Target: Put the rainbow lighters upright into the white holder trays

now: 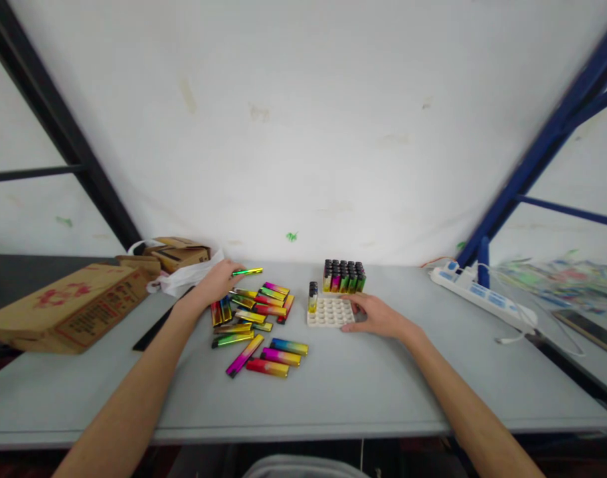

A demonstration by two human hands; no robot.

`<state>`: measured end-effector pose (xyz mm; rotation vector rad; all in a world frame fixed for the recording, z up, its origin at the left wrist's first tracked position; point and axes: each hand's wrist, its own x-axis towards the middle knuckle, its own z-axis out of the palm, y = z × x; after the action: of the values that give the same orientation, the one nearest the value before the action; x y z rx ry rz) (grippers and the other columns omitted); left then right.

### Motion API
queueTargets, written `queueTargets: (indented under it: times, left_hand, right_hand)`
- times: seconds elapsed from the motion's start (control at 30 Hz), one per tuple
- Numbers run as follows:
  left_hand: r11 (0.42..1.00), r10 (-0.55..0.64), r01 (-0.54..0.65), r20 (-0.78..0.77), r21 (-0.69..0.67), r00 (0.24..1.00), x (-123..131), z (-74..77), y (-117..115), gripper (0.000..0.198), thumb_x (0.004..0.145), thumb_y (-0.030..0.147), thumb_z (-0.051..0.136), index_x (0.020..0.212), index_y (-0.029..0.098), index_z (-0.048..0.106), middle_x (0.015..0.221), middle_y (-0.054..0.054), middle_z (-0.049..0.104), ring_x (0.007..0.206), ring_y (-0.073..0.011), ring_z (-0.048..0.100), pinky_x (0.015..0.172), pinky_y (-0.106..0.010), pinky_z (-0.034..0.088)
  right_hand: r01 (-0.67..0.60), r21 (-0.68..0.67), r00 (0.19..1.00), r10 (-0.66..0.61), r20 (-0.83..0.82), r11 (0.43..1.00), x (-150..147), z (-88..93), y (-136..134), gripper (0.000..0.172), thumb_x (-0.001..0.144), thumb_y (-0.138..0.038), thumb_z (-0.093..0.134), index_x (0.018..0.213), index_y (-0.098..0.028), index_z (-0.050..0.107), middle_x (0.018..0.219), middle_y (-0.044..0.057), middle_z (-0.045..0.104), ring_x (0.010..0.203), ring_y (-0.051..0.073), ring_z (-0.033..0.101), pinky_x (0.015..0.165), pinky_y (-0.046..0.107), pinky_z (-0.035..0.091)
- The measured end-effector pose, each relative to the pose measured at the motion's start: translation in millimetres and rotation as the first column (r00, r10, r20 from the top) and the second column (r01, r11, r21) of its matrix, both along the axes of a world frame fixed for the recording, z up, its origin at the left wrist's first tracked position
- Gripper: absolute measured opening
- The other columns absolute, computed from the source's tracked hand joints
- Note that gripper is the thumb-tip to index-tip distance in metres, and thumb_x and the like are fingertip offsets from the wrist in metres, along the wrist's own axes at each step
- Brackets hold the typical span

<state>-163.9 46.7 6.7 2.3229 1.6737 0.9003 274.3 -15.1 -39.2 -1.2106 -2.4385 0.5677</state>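
In the head view we look down on a grey table (383,392), with the person's left hand (216,284) left of the middle of the frame, its fingers closed in a pinch on one end of a green lighter (250,271), which points out to the right, lying nearly level. Just below and to the right of that hand we see a loose pile of lighters (269,310) in metallic red, yellow, green and magenta; nearer the lower middle of the frame lie a blue lighter (289,346), a red lighter (267,368) and two magenta ones. Right of centre, the right hand (378,315) is partly open, with thumb and fingers set apart around the right end of a white tray (326,324) and touching it. The tray has rows of round hollows, and we find one upright lighter (313,299) in its back left corner. Just behind it stands a packed block of lighters (344,276), black tops up. We also see a cardboard box (109,309) at the left of the frame, a white plastic bag (184,277) beside the left wrist, and a white power strip (483,297) toward the right.
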Motion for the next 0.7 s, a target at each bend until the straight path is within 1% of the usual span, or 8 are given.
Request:
queueTargets:
  times: [0.13,0.23,0.3,0.4,0.47,0.5,0.6,0.7]
  left_hand:
    - [0.999,0.016,-0.025,0.342,0.022,0.94,20,20.2,-21,0.035,0.081,0.047,0.067,0.102,0.02,0.074,0.065,-0.002,0.069,0.058,-0.0196,0.062,0.063,-0.028,0.048]
    - [0.999,-0.023,-0.008,0.566,0.052,0.824,35,32.3,-32,0.034,0.076,0.043,0.076,0.099,0.017,0.075,0.058,0.0,0.065,0.055,-0.0163,0.057,0.058,-0.026,0.045]
    - [0.997,-0.036,-0.017,0.695,0.07,0.718,42,37.4,-36,0.028,0.073,0.039,0.081,0.087,0.016,0.074,0.059,0.0,0.063,0.056,-0.0145,0.054,0.057,-0.025,0.044]
    - [0.997,-0.079,0.012,0.883,0.083,0.462,53,41.2,-39,0.027,0.071,0.038,0.083,0.078,0.017,0.066,0.071,0.001,0.062,0.063,-0.012,0.054,0.059,-0.023,0.046]
    - [0.987,-0.096,0.155,0.945,0.05,0.312,64,42.1,-44,0.027,0.076,0.037,0.081,0.084,0.018,0.063,0.08,0.0,0.064,0.069,-0.012,0.057,0.063,-0.023,0.049]
    - [0.967,-0.087,0.255,0.958,0.015,0.274,70,42.1,-49,0.027,0.079,0.037,0.079,0.089,0.019,0.062,0.083,0.0,0.064,0.07,-0.0123,0.058,0.063,-0.024,0.05]
    - [0.847,-0.023,0.516,0.963,-0.124,0.269,93,39.0,-66,0.026,0.086,0.035,0.073,0.103,0.022,0.058,0.077,0.001,0.06,0.061,-0.0115,0.054,0.055,-0.023,0.046]
    - [0.741,0.043,0.636,0.961,-0.215,0.275,116,29.3,-79,0.027,0.087,0.033,0.07,0.108,0.023,0.057,0.068,0.005,0.05,0.053,-0.0093,0.045,0.049,-0.019,0.037]
  right_hand:
    - [0.001,0.003,1.0,-0.001,-0.011,1.0,-1,0.9,-1,0.079,0.078,-0.06,0.08,0.139,-0.013,0.06,0.103,0.011,0.07,0.087,0.025,0.063,0.081,0.037,0.051]
    - [0.009,0.001,1.0,-0.009,-0.024,1.0,-1,0.5,-1,0.079,0.078,-0.059,0.081,0.139,-0.013,0.061,0.103,0.011,0.071,0.088,0.026,0.063,0.082,0.038,0.051]
    - [0.01,0.002,1.0,-0.01,-0.025,1.0,-1,-0.1,-1,0.078,0.078,-0.059,0.081,0.139,-0.013,0.061,0.103,0.011,0.07,0.087,0.025,0.063,0.082,0.038,0.051]
    - [0.011,0.009,1.0,-0.01,-0.018,1.0,-1,-0.6,0,0.079,0.078,-0.059,0.081,0.139,-0.013,0.06,0.102,0.011,0.07,0.086,0.025,0.063,0.081,0.038,0.051]
    - [0.01,0.01,1.0,-0.01,-0.014,1.0,-1,-0.3,-1,0.079,0.078,-0.059,0.081,0.139,-0.014,0.06,0.102,0.01,0.07,0.086,0.025,0.062,0.08,0.037,0.051]
    - [0.009,0.011,1.0,-0.009,-0.013,1.0,-1,0.1,-1,0.078,0.078,-0.059,0.081,0.139,-0.014,0.06,0.101,0.01,0.07,0.085,0.024,0.062,0.08,0.036,0.051]
    - [0.007,0.014,1.0,-0.007,-0.012,1.0,-1,1.4,-2,0.075,0.08,-0.058,0.08,0.138,-0.014,0.061,0.098,0.009,0.069,0.083,0.024,0.061,0.077,0.035,0.05]
    - [0.004,0.01,1.0,-0.004,-0.014,1.0,-1,1.6,-2,0.074,0.08,-0.058,0.08,0.136,-0.014,0.062,0.097,0.009,0.069,0.082,0.024,0.061,0.076,0.035,0.049]
